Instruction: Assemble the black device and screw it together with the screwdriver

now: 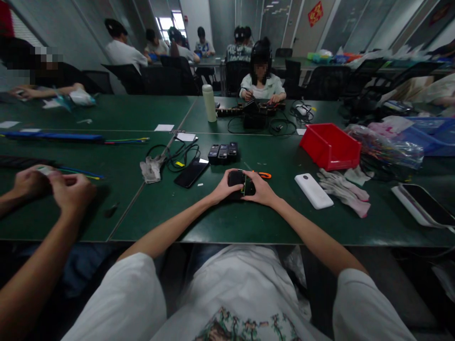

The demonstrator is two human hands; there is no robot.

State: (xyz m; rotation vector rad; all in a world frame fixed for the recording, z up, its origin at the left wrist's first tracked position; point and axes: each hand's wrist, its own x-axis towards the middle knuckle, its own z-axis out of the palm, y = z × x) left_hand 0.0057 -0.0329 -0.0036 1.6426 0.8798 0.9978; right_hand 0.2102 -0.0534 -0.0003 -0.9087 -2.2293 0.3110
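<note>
Between my hands, just above or on the green table, is a black plastic housing [235,178] with a strip of green circuit board showing in its middle. My left hand [222,188] is closed around its left side, the thumb lying across the front. Around the right side my right hand [262,189] is closed too, its fingers curving over the top. Part of the housing is hidden by my fingers. Right behind my right hand lies an orange-handled tool [265,175], mostly covered. Several black box-shaped modules [223,154] stand in a row beyond my hands.
Left of my hands lie a black phone [192,172], cables and a grey glove [152,169]. To the right are a white power bank [313,191], gloves [344,189] and a red bin [331,147]. A co-worker's hands [69,189] work at left; another person sits opposite.
</note>
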